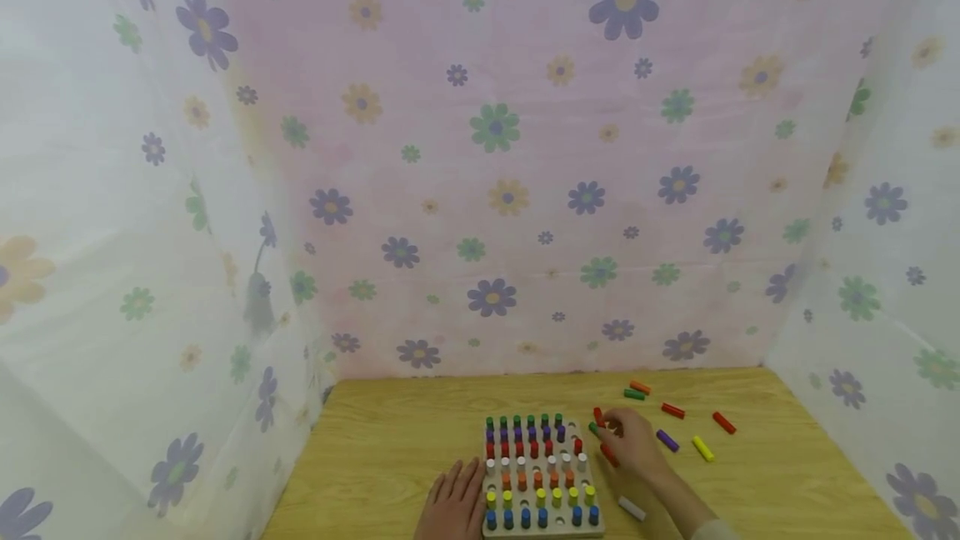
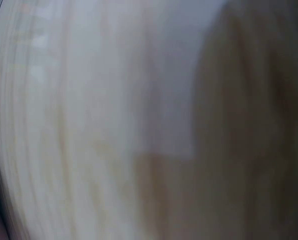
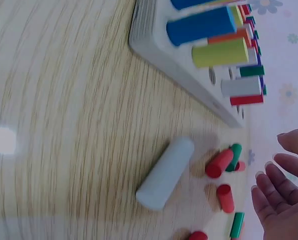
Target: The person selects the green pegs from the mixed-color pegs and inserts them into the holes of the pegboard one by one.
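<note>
A pale pegboard (image 1: 543, 532) holds rows of coloured pegs: green, purple, red, white, orange, yellow and blue, with several holes unfilled. My left hand (image 1: 452, 502) rests on the table against the board's left side, fingers straight. Over the table just right of the board hovers my right hand (image 1: 632, 442), beside a loose green peg (image 1: 595, 429) and red pegs, one being the red peg (image 1: 609, 455). In the right wrist view, its fingers (image 3: 276, 187) are loosely bent and apart, with nothing seen between them. The left wrist view is a blur of wood grain.
A white peg (image 1: 632, 509) lies nearer the front, right of the board. Farther right are a purple peg (image 1: 667, 440), a yellow peg (image 1: 702, 448) and a red peg (image 1: 723, 422). An orange peg (image 1: 640, 387) lies farther back. Flowered sheets surround the table.
</note>
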`<state>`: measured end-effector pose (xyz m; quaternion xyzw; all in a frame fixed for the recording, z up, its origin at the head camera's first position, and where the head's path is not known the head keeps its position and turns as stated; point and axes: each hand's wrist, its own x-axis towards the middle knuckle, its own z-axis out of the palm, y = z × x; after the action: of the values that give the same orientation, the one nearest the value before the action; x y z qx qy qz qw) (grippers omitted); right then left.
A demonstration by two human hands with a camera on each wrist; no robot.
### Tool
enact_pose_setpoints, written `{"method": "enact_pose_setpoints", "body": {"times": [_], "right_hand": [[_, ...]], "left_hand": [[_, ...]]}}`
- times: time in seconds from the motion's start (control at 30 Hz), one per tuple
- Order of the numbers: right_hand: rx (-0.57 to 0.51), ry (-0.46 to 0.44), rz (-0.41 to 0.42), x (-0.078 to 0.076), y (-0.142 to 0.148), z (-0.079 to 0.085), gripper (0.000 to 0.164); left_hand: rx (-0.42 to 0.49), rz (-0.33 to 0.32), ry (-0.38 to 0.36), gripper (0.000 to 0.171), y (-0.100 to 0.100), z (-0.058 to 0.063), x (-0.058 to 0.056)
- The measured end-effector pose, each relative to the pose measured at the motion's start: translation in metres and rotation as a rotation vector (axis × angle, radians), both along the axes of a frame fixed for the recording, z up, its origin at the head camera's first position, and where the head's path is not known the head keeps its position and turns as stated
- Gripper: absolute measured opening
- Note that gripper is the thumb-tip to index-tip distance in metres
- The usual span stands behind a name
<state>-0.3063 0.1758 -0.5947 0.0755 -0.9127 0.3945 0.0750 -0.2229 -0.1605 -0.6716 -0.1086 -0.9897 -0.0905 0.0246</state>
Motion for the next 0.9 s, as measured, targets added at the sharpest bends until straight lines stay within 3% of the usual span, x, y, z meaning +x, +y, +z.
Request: {"method": "enact_pose_setpoints", "body": {"times": [0.3,0.57,0.9], "right_hand": [[0.074,-0.069,0.022,-0.006,0.010,-0.002,0.023],[0.164,-0.063,0.025,-0.018,0.004,-0.012,0.020],[0.234,-0.065,-0.013,-0.021,-0.005,-0.016,0.009]], "left_hand": [[0.021,-0.008,-0.019,0.069,-0.001,0.000,0.000],[0.020,0.004,-0.019,0.068,-0.001,0.001,0.000],[0.002,0.003,-0.011,0.069,-0.002,-0.004,-0.001]]}}
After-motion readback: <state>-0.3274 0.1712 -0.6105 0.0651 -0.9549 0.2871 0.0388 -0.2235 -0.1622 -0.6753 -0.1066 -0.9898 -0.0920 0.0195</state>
